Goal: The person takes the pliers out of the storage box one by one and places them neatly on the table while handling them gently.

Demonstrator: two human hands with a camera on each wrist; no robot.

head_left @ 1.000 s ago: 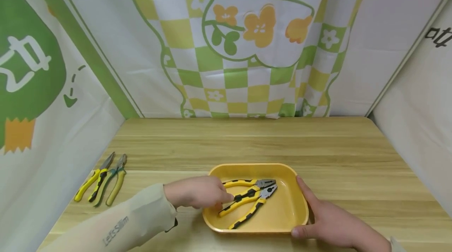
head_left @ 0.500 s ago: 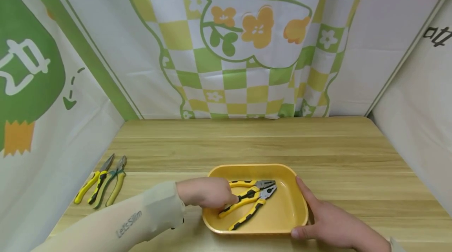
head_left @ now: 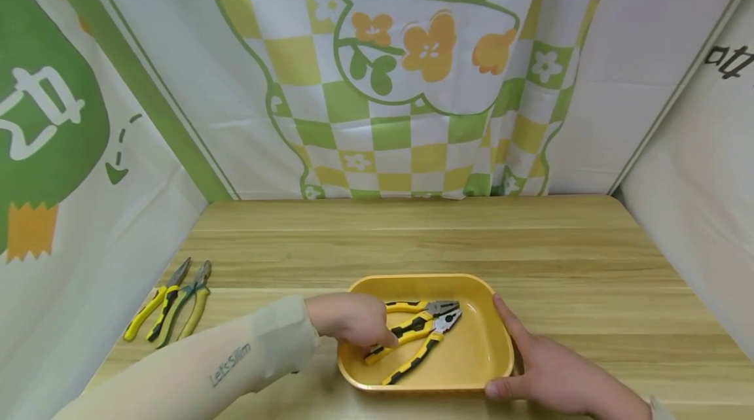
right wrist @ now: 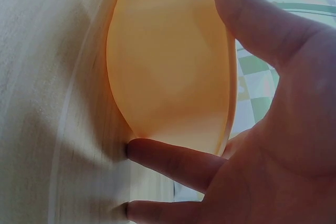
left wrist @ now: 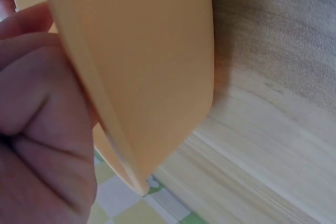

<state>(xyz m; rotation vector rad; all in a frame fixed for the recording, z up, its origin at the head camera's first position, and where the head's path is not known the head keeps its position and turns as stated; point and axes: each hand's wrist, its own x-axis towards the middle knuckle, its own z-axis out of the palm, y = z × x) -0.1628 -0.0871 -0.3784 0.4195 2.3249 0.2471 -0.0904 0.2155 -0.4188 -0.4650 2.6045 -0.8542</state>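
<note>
A yellow rectangular basin (head_left: pixel 471 364) stands near the table's front. Inside lie two pairs of combination pliers with yellow-and-black handles: one pair (head_left: pixel 440 307) behind, the other (head_left: pixel 415 360) in front, their heads overlapping and pointing right. My left hand (head_left: pixel 356 318) reaches over the basin's left rim. Its thumb lies at the pliers' handles, while the other fingers are mostly hidden; I cannot tell whether they close round a handle. Against the basin's right end rests my right hand (head_left: pixel 556 367), thumb at the near corner and fingers stretched along the outer wall (right wrist: pixel 168 66).
At the table's left edge lie long-nose pliers (head_left: pixel 156 305) with yellow-and-black handles, beside another pair of pliers (head_left: pixel 187 305) with green-and-yellow handles. A patterned curtain (head_left: pixel 406 139) hangs behind the wooden table (head_left: pixel 577 256). White cloth walls flank both sides.
My left hand has slid right, further over the basin and the pliers' handles, and its thumb has lowered slightly. The right hand, basin and pliers stay put.
</note>
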